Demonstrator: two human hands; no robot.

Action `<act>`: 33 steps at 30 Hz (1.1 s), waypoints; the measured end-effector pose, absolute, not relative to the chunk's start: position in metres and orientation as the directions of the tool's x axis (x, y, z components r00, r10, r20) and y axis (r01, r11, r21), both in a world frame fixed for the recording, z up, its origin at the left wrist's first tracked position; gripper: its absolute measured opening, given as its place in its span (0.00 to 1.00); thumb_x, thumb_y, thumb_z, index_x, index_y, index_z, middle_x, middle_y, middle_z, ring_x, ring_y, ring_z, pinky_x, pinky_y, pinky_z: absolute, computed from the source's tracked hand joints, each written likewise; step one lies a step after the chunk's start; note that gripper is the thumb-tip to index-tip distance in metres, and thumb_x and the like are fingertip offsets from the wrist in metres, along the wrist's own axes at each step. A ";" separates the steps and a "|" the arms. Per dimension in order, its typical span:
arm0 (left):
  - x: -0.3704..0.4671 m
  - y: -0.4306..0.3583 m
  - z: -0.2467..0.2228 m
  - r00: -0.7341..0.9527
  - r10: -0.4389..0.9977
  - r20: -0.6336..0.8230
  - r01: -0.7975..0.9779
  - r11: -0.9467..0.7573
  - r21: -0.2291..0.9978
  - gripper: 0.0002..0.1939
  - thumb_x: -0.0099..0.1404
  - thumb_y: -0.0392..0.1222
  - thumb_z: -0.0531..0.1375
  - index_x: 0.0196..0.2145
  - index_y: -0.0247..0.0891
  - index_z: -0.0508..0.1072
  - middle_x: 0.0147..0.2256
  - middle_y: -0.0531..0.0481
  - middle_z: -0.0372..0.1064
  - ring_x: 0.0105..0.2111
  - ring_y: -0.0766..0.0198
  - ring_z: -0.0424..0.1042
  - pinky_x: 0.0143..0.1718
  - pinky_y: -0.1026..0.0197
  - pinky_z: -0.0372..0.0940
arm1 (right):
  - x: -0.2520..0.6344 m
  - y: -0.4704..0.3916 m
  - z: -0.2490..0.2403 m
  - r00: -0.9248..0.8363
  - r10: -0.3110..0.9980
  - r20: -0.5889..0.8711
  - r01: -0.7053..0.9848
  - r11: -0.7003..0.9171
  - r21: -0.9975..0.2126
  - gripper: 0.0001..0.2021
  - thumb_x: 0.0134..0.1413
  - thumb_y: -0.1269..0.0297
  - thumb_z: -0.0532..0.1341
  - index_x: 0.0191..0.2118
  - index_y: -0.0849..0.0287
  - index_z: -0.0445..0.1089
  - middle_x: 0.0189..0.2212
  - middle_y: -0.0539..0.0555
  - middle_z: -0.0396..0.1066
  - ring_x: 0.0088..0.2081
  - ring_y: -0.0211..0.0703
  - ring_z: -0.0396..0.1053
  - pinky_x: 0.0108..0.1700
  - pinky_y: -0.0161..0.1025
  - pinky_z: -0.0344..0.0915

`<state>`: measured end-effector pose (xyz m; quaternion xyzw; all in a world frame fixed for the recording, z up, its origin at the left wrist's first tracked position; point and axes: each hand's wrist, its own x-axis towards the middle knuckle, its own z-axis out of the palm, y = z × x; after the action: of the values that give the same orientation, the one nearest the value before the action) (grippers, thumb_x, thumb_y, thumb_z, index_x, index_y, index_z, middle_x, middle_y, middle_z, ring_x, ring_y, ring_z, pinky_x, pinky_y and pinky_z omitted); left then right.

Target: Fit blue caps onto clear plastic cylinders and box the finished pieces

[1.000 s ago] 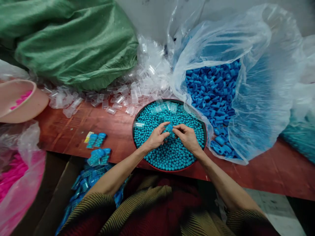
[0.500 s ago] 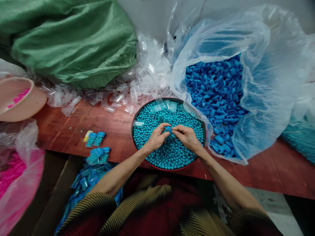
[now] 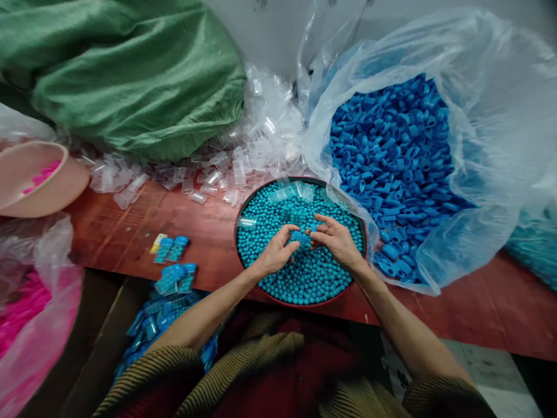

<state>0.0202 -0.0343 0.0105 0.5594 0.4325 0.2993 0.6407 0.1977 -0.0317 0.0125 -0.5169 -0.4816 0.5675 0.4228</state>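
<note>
My left hand [image 3: 278, 251] is over a round tray [image 3: 364, 244] filled with small turquoise balls [image 3: 300, 284]. Between its thumb and fingers is a blue plastic cap [image 3: 299, 237], partly blurred. Just to the right, my right hand [image 3: 337, 241] has a small blue piece [image 3: 314, 229] at its fingertips, its index finger raised away from the thumb. The two hands are close together but apart. A few clear plastic containers [image 3: 306, 191] lie on the balls at the tray's far side.
An open plastic bag of blue caps [image 3: 391, 151] stands right of the tray. Clear containers [image 3: 239, 168] are heaped behind it, beside a green sack [image 3: 143, 81]. Filled blue-capped containers [image 3: 177, 248] lie at left, near a pink bowl [image 3: 65, 180] on the red table [image 3: 117, 232].
My hands have drawn slightly apart from the shared pinch on a blue cap. My right fingers have spread, and a second small blue piece now shows at them. The view has shifted slightly.
</note>
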 end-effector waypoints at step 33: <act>-0.044 -0.030 0.031 0.038 0.997 -0.061 0.384 0.042 0.922 0.20 0.60 0.45 0.55 0.49 0.37 0.65 0.31 0.52 0.68 0.28 0.67 0.66 0.31 0.65 0.61 | 0.197 -0.039 0.031 -0.147 0.945 0.292 0.745 0.300 -0.596 0.21 0.58 0.58 0.55 0.57 0.56 0.62 0.46 0.60 0.70 0.35 0.46 0.71 0.39 0.43 0.69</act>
<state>-0.0444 -0.0304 0.0312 0.5869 0.5884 0.3669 0.4181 0.1968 -0.0387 0.0311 -0.5704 -0.7408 0.1571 0.3181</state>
